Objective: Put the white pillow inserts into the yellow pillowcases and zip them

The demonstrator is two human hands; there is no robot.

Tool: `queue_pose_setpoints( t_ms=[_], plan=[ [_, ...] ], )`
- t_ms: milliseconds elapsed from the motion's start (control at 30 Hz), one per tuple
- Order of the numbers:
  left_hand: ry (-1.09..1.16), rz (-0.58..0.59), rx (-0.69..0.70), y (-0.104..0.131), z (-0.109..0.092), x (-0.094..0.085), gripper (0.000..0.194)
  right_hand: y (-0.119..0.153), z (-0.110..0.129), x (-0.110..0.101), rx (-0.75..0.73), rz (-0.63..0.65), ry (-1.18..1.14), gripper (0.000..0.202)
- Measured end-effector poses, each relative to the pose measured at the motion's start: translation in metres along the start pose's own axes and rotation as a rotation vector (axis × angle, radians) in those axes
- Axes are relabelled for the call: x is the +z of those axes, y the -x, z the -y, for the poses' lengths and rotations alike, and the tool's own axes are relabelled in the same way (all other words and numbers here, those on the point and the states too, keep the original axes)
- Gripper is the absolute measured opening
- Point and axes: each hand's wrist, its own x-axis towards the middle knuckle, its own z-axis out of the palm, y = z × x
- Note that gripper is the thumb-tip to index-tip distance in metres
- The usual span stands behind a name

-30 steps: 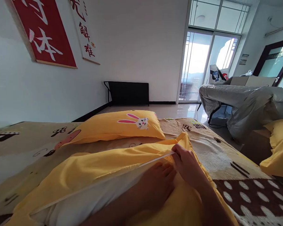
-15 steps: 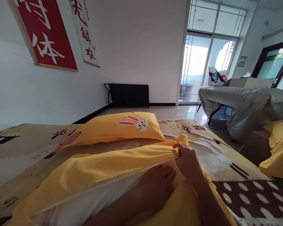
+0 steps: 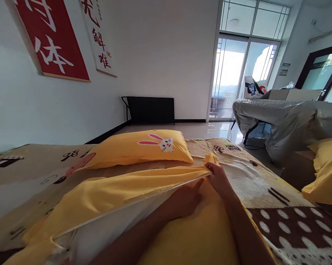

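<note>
Fuzzy blanket (image 3: 251, 182) underlies creased yellow cloth (image 3: 99, 197), right hand (image 3: 218, 177) pinching its edge, left hand (image 3: 186, 198), grip unclear.

Left hand (image 3: 186, 200) lower, right hand (image 3: 218, 178) beside it, pinching

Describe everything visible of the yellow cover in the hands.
The yellow cover looks like thin, plain cloth, with a long slit edged in a pale strip. White material shows inside. It lies on the patterned blanket, nearer than the rabbit-face pillow. The right hand pinches the slit's edge near its right end, the cloth drawn taut there; the left hand is in the opening. The cover's near part is cut off.
</note>
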Motion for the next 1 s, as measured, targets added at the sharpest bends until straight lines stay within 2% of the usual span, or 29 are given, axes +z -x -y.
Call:
queue_pose_setpoints(
  t_ms=[133,200,267,333,400,500,533,667,800,867,1000],
  plan=[
    [-0.177,0.074,-0.032,-0.01,-0.005,0.008,0.034,0.003,0.002,-0.016,0.041,0.154,-0.13,0.026],
    [-0.232,0.082,-0.034,-0.011,-0.009,0.011,0.027,0.008,0.009,-0.024,0.006,0.163,-0.057,0.035],
    [-0.255,0.081,-0.035,-0.012,-0.013,0.012,0.026,0.012,0.016,-0.027,-0.025,0.077,0.149,0.044],
    [-0.264,0.03,0.002,-0.012,-0.013,0.015,0.025,0.016,0.024,-0.027,-0.018,-0.052,0.399,0.047],
    [-0.246,-0.083,0.077,-0.012,-0.012,0.018,0.032,0.019,0.03,-0.024,0.008,-0.13,0.588,0.036],
    [-0.197,-0.218,0.185,-0.013,-0.007,0.023,0.049,0.021,0.034,-0.02,0.007,-0.153,0.715,0.026],
    [-0.199,-0.214,0.211,-0.013,-0.006,0.023,0.048,0.021,0.035,-0.018,-0.002,-0.154,0.716,0.027],
    [-0.251,-0.095,0.241,-0.013,0.0,0.023,0.022,0.019,0.03,-0.012,-0.028,-0.129,0.553,0.028],
    [-0.19,-0.061,0.16,-0.012,0.002,0.021,0.02,0.015,0.022,-0.007,-0.087,-0.138,0.35,0.025],
    [-0.137,-0.121,0.135,-0.013,0.003,0.02,0.023,0.013,0.019,-0.006,-0.111,-0.097,0.252,0.025],
    [-0.094,-0.344,0.021,-0.016,0.006,0.023,0.041,0.011,0.016,-0.011,-0.097,0.007,0.179,0.022]
  ],
)
